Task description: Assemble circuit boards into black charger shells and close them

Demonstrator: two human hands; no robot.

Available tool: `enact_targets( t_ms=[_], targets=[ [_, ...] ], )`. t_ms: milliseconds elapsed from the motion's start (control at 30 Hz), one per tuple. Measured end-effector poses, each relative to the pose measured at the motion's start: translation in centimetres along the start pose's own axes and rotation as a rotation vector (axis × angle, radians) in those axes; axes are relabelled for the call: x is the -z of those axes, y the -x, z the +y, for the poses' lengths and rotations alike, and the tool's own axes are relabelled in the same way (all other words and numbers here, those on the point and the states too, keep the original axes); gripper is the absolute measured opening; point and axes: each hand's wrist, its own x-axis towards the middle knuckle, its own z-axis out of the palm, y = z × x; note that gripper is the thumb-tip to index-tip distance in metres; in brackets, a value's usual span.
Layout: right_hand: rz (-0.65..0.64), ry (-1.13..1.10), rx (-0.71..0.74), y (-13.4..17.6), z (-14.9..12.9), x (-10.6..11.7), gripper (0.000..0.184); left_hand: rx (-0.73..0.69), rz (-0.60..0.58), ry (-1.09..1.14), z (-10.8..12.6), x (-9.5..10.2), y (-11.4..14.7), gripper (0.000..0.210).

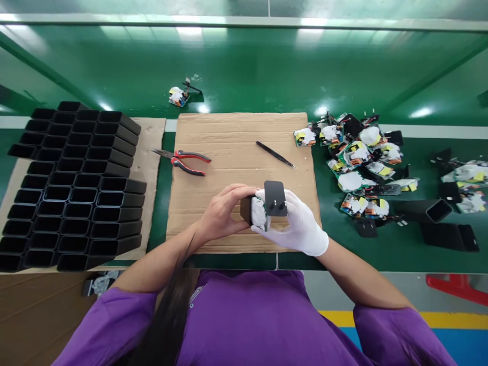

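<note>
My bare left hand (224, 211) is closed around a black plastic case (246, 209), over the cardboard. In my white-gloved right hand (299, 223) is a circuit board (259, 212) coated with white filler, partly inside the case's mouth. A black end cap with two plug pins (275, 197) stands up at the board's outer end, by the gloved fingers. Beyond my hands lie red-and-black long-nose pliers (186, 160) and a slim black pen-like tool (275, 154).
Rows of open black cases (76, 188) stand at the left on cardboard. Several circuit boards with wires and caps (354, 157) are heaped at the right, and a single board (178, 96) sits at the back. Two loose black cases (446, 236) lie far right. A cardboard sheet (229, 134) covers the middle.
</note>
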Motion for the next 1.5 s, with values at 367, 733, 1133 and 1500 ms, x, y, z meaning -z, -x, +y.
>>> enact_targets(
  t_ms=[367,733,1133,1500],
  targets=[
    [0.018,0.002,0.03,-0.2,0.1,0.3,0.045,-0.013,0.035,-0.008,0.1,0.0,-0.1,0.057],
    [0.076,-0.046,-0.031,0.0,0.1,0.2,0.053,0.066,-0.03,0.053,0.5,0.0,-0.1,0.056],
    [0.187,-0.225,-0.202,1.2,1.6,-0.1,0.056,0.157,-0.063,0.033,0.1,0.1,0.0,0.058],
    [0.144,-0.232,-0.144,0.5,0.6,0.1,0.057,0.175,-0.052,0.145,0.4,-0.1,0.0,0.061]
  ],
)
